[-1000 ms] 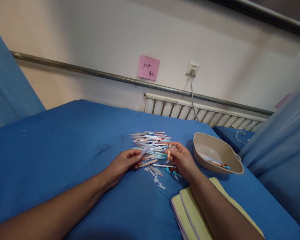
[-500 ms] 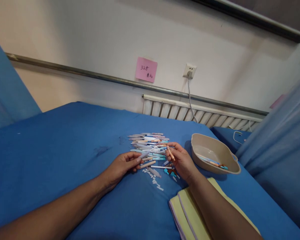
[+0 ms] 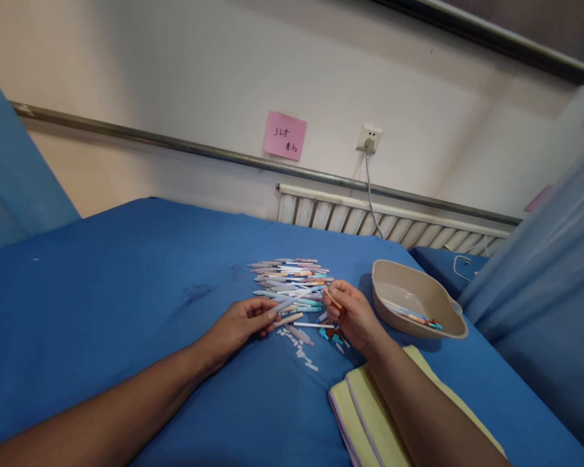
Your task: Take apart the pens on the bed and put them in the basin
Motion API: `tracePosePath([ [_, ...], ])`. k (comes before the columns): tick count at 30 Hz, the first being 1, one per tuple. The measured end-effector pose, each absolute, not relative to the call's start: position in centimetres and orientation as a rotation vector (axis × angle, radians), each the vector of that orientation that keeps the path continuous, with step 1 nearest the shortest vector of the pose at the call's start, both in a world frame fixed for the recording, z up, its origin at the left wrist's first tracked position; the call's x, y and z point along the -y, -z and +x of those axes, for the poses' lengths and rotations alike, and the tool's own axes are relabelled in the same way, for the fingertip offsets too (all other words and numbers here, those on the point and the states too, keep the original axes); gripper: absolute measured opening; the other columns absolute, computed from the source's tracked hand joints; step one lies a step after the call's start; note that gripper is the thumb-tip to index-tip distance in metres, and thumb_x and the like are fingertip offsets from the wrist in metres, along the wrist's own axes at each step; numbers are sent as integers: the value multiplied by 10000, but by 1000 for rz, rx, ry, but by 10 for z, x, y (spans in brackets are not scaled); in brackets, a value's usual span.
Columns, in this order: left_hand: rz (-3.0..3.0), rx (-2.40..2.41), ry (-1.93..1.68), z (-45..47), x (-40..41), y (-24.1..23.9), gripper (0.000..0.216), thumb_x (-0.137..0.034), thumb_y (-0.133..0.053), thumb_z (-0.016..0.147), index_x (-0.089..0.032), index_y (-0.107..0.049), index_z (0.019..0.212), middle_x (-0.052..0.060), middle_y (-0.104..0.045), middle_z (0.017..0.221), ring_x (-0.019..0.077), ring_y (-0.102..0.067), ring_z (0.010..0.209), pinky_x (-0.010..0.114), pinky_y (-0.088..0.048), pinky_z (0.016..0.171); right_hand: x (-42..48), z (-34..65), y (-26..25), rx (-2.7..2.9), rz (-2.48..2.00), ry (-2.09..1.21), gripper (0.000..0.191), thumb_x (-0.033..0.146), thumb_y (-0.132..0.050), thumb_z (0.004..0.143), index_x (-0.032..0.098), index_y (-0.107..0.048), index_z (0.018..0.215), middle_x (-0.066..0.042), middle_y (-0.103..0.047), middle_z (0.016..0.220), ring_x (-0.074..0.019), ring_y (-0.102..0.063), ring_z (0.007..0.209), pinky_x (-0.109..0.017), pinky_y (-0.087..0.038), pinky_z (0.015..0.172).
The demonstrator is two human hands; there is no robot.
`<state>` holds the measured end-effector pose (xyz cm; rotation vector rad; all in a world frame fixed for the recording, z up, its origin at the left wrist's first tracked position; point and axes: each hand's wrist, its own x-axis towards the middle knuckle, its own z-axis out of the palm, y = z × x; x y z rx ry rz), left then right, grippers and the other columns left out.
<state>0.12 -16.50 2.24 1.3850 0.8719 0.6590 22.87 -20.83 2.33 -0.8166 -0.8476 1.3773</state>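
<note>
A pile of pastel pens point(image 3: 292, 279) lies on the blue sheet point(image 3: 126, 292) in front of me. My left hand point(image 3: 243, 324) pinches a pale pen barrel point(image 3: 292, 299) that points up and right toward the pile. My right hand point(image 3: 353, 311) is closed on a short orange pen part point(image 3: 331, 298), held just right of the barrel's tip. Small caps and white bits point(image 3: 316, 337) are scattered between my hands.
A beige tray point(image 3: 418, 299) with a few pens in it sits to the right. A folded yellow cloth point(image 3: 365, 415) lies under my right forearm. Behind are a wall, a radiator point(image 3: 389, 224) and a pink note point(image 3: 285, 135). Blue curtains hang at both sides.
My right hand has drawn the orange part down and slightly right, turning it in the fingers. The left hand keeps the barrel in nearly the same place.
</note>
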Motion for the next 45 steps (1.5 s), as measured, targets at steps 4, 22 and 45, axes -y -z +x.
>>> tracePosePath([
  [4, 1403, -871, -658, 1, 166, -25, 366, -432, -681, 700, -146, -650, 925, -1, -609, 699, 100, -501, 594, 217, -376, 560, 210, 227, -25, 840, -801, -1377, 237, 323, -703, 715, 176, -518, 731, 43, -514, 625, -34, -335, 446, -164, -221, 413],
  [22, 1450, -901, -632, 2, 169, -25, 357, -442, -672, 690, -152, -669, 898, -5, -608, 661, 110, -515, 597, 219, -383, 569, 209, 230, -21, 771, -780, -1486, 231, 298, -720, 693, 157, -538, 715, 55, -433, 564, -38, -297, 450, -160, -237, 411],
  [45, 1448, -904, -634, 2, 168, -25, 373, -458, -674, 685, -160, -672, 910, -2, -609, 660, 113, -504, 586, 217, -372, 550, 201, 233, -10, 990, -971, -1055, 224, 329, -705, 711, 177, -684, 874, 11, -582, 707, -68, -428, 531, -186, -365, 483],
])
